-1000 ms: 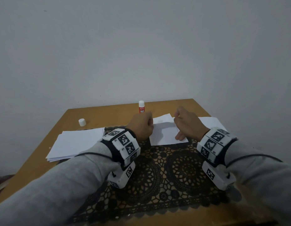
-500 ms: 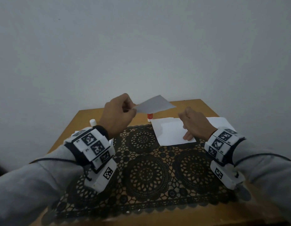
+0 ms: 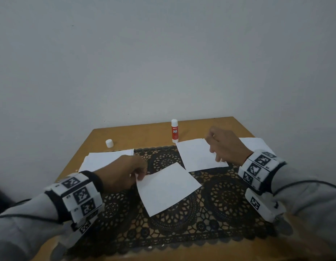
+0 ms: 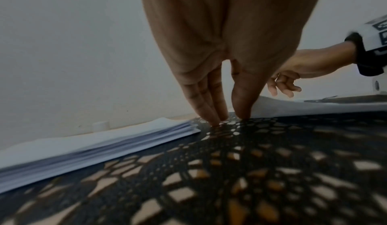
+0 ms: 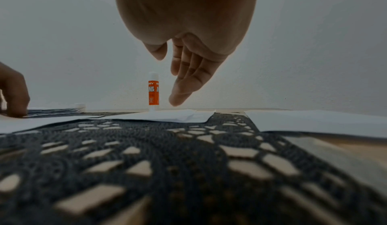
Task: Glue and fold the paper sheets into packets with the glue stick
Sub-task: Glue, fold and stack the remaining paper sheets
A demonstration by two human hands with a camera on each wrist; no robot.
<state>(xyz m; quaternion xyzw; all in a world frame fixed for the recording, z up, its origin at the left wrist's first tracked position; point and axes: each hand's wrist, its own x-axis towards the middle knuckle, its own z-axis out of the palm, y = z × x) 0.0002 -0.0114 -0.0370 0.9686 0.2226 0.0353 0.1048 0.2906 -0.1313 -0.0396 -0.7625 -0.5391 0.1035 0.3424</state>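
White sheet (image 3: pixel 168 187) now lies flat on the black lace mat (image 3: pixel 182 228) at mid-table; half a second ago the left hand (image 3: pixel 124 173) held it raised above the table (image 3: pixel 137 135). That hand has come down to the sheet's left corner, its straight fingers (image 4: pixel 211 112) and thumb tips touching the mat with a narrow gap between them; whether they still pinch the corner cannot be told. Folded sheet (image 3: pixel 199 154) remains at the mat's far right edge, the right hand (image 3: pixel 226 146) above its right side with fingers (image 5: pixel 184 86) loosely extended, holding nothing, tips just clear of the paper. Glue stick (image 3: pixel 174 130) stands upright and uncapped just behind the folded sheet; cap (image 3: pixel 109 143) sits far left on the table. Paper stack (image 3: pixel 105 158) lies just beyond the left hand; another sheet (image 3: pixel 255 145) lies right of the right hand.
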